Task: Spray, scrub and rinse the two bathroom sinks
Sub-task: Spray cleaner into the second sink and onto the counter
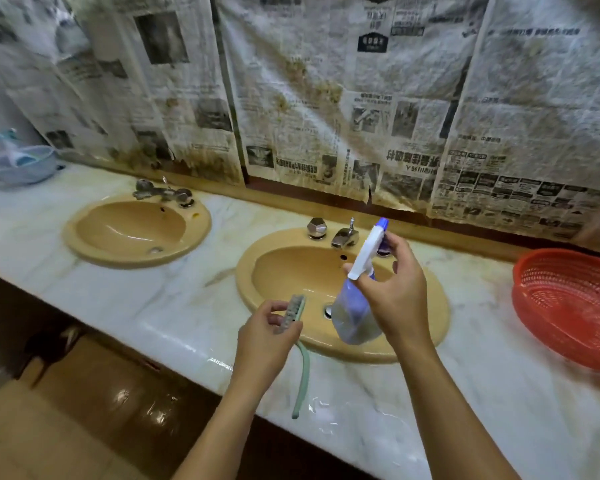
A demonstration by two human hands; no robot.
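While right hand (395, 292) grips spray bottle (355, 317) | over near sink (426, 292)

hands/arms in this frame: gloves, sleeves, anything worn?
Nothing worn that shows. The left hand and right hand are bare, no gloves. Both forearms are bare down to the bottom edge of the picture, with no sleeve in view. No watch, ring or band is visible on the wrists or fingers.
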